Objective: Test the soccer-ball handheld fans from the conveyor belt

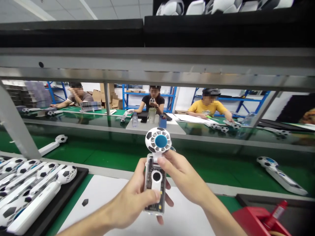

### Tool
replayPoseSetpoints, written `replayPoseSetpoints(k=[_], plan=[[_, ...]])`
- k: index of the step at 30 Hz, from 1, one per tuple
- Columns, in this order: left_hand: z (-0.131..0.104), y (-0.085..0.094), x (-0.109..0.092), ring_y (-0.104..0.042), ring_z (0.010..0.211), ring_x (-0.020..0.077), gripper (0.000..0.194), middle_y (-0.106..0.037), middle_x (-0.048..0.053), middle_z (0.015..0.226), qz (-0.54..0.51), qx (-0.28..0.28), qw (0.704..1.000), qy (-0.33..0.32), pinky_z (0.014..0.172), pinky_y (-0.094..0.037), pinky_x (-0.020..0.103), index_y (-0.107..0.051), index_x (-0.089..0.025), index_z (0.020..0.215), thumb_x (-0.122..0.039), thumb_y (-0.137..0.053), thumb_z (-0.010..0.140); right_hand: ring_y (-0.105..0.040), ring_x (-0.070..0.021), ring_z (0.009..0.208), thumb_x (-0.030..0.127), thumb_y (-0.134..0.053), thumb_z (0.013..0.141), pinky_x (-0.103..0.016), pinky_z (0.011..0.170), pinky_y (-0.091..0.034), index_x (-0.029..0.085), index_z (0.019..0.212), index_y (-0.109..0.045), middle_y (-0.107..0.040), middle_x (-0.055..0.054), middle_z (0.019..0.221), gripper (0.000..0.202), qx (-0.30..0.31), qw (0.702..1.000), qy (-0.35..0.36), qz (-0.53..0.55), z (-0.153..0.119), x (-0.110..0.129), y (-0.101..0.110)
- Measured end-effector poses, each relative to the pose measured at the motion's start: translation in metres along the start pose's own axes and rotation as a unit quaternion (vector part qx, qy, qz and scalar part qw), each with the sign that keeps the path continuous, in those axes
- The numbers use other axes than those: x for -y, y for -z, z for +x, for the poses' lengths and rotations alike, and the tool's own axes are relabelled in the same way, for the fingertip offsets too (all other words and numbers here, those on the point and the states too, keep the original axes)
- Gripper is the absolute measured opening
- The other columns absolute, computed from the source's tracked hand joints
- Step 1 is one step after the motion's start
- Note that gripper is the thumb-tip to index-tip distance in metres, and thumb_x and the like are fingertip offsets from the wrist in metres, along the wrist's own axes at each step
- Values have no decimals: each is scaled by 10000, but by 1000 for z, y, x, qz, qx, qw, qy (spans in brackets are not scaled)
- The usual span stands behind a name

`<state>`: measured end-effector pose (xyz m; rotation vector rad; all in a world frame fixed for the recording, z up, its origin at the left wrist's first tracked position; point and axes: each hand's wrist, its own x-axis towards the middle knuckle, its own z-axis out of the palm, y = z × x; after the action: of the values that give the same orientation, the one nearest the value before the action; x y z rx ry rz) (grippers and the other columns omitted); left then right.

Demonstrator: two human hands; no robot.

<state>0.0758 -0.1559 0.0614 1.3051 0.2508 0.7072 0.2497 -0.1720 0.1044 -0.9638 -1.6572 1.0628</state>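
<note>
A handheld fan (157, 177) with a football-patterned head and a dark, see-through handle is held upright in front of me. My left hand (131, 200) wraps round the handle from the left, with its thumb lying on the handle's front. At the neck, just below the head, my right hand (180, 170) pinches from the right with thumb and fingers; some of its fingers are hidden behind the fan. A blue disc sits in the middle of the fan's head. Below lies a white sheet (98, 193) with a small black pentagon piece (85, 202) on it.
A black tray (66, 196) of similar white fans stands at the left. Fans lie on the green belt (103, 144), including one at the right (283, 177). A red bin (251, 219) with a red marker is near right. An overhead shelf (123, 59) crosses above; several people work opposite.
</note>
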Motion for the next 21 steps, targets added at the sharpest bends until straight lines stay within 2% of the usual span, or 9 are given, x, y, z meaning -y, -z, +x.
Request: replayPoseSetpoints(k=[2, 9, 15, 21], plan=[[-1, -3, 0, -691, 937, 280, 460, -554, 60, 1051, -18, 1, 1000, 13, 583, -599, 336, -335, -279, 1246, -263, -617, 883, -526, -74, 472, 513, -550, 955, -187, 429, -416, 165, 986, -599, -632, 4, 754, 353, -11, 1000, -11, 10, -2, 0, -4], [-2, -7, 2, -669, 829, 192, 424, -520, 51, 1091, -37, -28, 999, 26, 532, -589, 295, -350, -294, 1192, -296, -629, 872, -581, -90, 488, 486, -578, 948, -184, 436, -469, 160, 994, -604, -619, 22, 720, 330, -6, 997, -7, 71, 0, -5, -4], [-2, -6, 1, -648, 790, 162, 562, -525, 19, 996, -24, 22, 999, 13, 572, -589, 287, -329, -311, 1241, -372, -715, 837, -567, -92, 456, 523, -563, 942, -179, 402, -450, 150, 946, -597, -615, 17, 684, 374, -9, 996, -13, 82, 0, -6, -6], [-6, -8, -6, -629, 781, 137, 596, -506, 16, 1017, -8, 41, 999, 12, 630, -588, 305, -309, -333, 1293, -373, -707, 850, -560, -74, 493, 487, -607, 928, -168, 440, -464, 157, 957, -621, -616, 14, 769, 332, -9, 995, 1, 102, -6, 3, -6]])
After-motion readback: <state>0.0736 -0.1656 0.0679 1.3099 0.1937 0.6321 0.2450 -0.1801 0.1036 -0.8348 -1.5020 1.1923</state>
